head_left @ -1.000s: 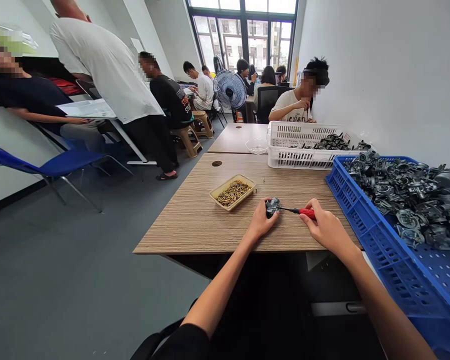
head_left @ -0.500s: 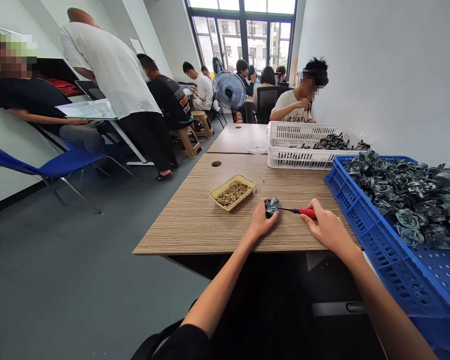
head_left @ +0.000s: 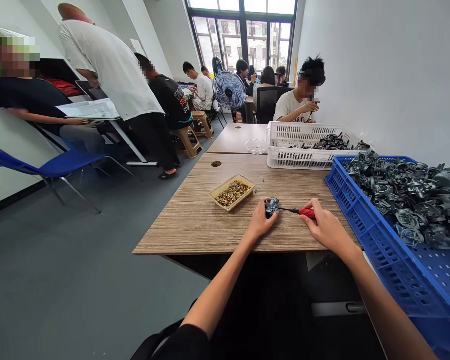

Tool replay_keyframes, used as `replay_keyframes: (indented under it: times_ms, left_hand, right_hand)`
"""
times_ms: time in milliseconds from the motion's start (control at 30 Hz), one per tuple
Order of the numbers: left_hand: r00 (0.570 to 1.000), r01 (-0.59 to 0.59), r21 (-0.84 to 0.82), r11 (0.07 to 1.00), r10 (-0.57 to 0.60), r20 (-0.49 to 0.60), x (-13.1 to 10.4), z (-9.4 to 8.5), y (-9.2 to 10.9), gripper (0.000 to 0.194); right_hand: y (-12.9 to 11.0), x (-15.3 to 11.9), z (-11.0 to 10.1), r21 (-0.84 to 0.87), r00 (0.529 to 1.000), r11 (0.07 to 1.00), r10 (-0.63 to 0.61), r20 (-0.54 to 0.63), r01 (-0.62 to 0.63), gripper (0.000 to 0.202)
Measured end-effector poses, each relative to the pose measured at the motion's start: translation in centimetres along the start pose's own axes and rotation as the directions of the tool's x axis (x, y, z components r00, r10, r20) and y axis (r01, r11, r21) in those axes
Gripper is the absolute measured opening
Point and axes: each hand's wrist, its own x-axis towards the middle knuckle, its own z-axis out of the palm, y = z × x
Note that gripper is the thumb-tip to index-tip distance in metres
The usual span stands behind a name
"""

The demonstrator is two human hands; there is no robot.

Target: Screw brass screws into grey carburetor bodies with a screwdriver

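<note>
My left hand [head_left: 261,221] is closed round a small dark grey metal carburetor [head_left: 273,204], held just over the wooden table [head_left: 195,220]. My right hand [head_left: 328,226] grips a screwdriver by its red handle [head_left: 306,213]. The dark shaft points left, and its tip meets the side of the carburetor facing my right hand. Exactly what the tip sits in is too small to make out. Left of the carburetor stands a cream plastic tray [head_left: 241,199] holding many small brass-coloured pieces [head_left: 232,193]. Tiny metal bits lie on the table beside it.
A blue crate [head_left: 375,245] heaped with similar carburetors [head_left: 408,187] stands close by my right forearm. Behind it, a white basket [head_left: 296,159] holds dark parts. Across the table sits a co-worker [head_left: 290,105]. At the left are a blue chair [head_left: 71,162] and a standing person [head_left: 112,75].
My hands, the screwdriver and the carburetor keep the same position. The co-worker across the table has shifted slightly, and the standing person's lower body has moved a little to the right.
</note>
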Motion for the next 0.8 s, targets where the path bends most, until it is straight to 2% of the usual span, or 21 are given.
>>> replay_keyframes:
  times_ms: [300, 500, 633, 800]
  left_hand:
    - [1.000, -0.002, 0.003, 1.000, 0.002, -0.003, 0.04, -0.05, 0.21, 0.044]
    - [1.000, -0.001, 0.007, 1.000, 0.002, -0.001, 0.06, -0.01, 0.21, 0.044]
    - [1.000, 0.007, 0.013, 1.000, -0.007, -0.004, 0.06, -0.01, 0.19, 0.044]
    - [1.000, 0.000, 0.007, 1.000, 0.000, -0.004, 0.03, -0.03, 0.13, 0.044]
  right_hand:
    - [-0.06, 0.00, -0.13, -0.018, 1.000, 1.000, 0.013, 0.004, -0.013, 0.015]
    - [0.25, -0.15, -0.14, 0.042, 0.999, 0.998, -0.045, 0.007, 0.045, 0.029]
    - [0.31, -0.09, -0.01, 0.034, 0.998, 0.997, -0.065, 0.006, 0.064, 0.019]
    - [-0.25, -0.02, 0.00, -0.023, 1.000, 1.000, 0.013, -0.021, -0.014, 0.016]
